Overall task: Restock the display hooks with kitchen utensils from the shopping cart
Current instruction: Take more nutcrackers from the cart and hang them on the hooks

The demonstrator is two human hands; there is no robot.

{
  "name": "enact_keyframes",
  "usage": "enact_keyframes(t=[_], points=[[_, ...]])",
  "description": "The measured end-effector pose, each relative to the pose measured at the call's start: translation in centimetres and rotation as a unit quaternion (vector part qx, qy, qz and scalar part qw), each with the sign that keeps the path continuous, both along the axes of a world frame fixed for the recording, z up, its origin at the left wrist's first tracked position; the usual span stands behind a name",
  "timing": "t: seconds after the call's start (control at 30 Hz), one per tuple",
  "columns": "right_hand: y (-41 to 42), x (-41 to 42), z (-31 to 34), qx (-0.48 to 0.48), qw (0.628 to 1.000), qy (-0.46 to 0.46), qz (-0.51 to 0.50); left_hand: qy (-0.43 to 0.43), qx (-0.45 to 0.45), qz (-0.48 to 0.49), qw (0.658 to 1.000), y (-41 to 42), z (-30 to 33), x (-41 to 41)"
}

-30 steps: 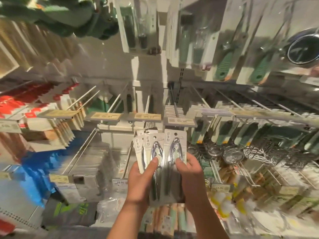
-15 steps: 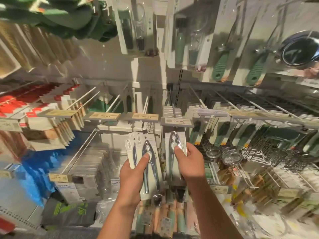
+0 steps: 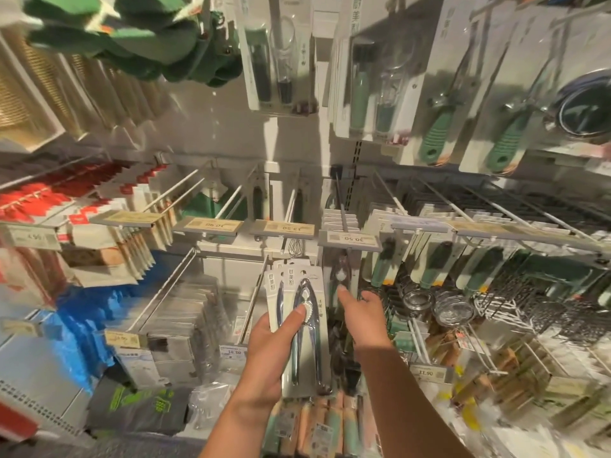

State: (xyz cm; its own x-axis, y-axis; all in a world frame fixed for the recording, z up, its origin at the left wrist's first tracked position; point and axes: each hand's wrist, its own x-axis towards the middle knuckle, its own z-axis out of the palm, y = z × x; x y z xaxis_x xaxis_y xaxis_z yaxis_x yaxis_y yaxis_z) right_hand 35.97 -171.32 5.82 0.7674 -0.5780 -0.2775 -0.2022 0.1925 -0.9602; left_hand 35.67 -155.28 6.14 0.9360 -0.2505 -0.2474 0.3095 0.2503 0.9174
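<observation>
The left hand (image 3: pixel 269 352) grips a small stack of carded metal nutcrackers (image 3: pixel 302 328), thumb pressed across the front of the top card and fingers wrapped behind the stack; the cards stand roughly upright, hang-holes at the top, just below the row of price tags. The right hand (image 3: pixel 362 317) holds nothing: its fingers are extended and relaxed, reaching toward a carded nutcracker (image 3: pixel 340 276) that hangs on the display hook (image 3: pixel 342 206) directly behind the price tag reading 30.50 (image 3: pixel 350 240). The fingertips lie just beside the lower part of that hanging card; whether they touch it cannot be determined. Further cards of the same type are stacked on the hook behind the tag. To the left, the tags reading 13.50 (image 3: pixel 284 228) and the one beside it front hooks that carry little visible stock, with a small whisk (image 3: pixel 295 247) hanging under the 13.50 tag. To the right, green-handled utensils (image 3: pixel 433 262) and mesh strainers (image 3: pixel 453 307) hang in rows. Above, larger carded tools with green grips (image 3: pixel 436 137) hang on the upper rail. Red-and-white packets (image 3: pixel 82 219) fill the hooks at left.
</observation>
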Motion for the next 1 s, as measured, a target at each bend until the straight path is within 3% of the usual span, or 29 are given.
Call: enact_keyframes(t=[0.1,0.3,0.47,0.63,0.87,1.0], points=[[0.5,-1.5,-0.2,0.012,1.000,0.009,0.010,-0.013,-0.007,-0.005,1.000,-0.3,-0.3,0.0],[2.6,-3.8,0.0,-0.042,0.989,-0.030,0.136,-0.015,-0.029,-0.019,0.999,-0.6,-0.9,-0.1],[3.2,-4.0,0.7,-0.001,0.988,-0.061,0.139,-0.040,-0.042,-0.045,0.997,-0.4,-1.1,-0.4],[2.8,-4.3,0.1,-0.047,0.994,-0.048,0.088,-0.051,-0.023,-0.057,0.997,-0.3,-0.4,-0.4],[2.5,-5.2,1.5,-0.040,0.989,-0.105,0.092,0.022,-0.044,-0.024,0.998,-0.7,0.1,0.1],[2.1,-4.8,1.5,-0.061,0.989,-0.122,0.047,0.083,-0.048,0.016,0.995,-1.2,-2.1,1.3]])
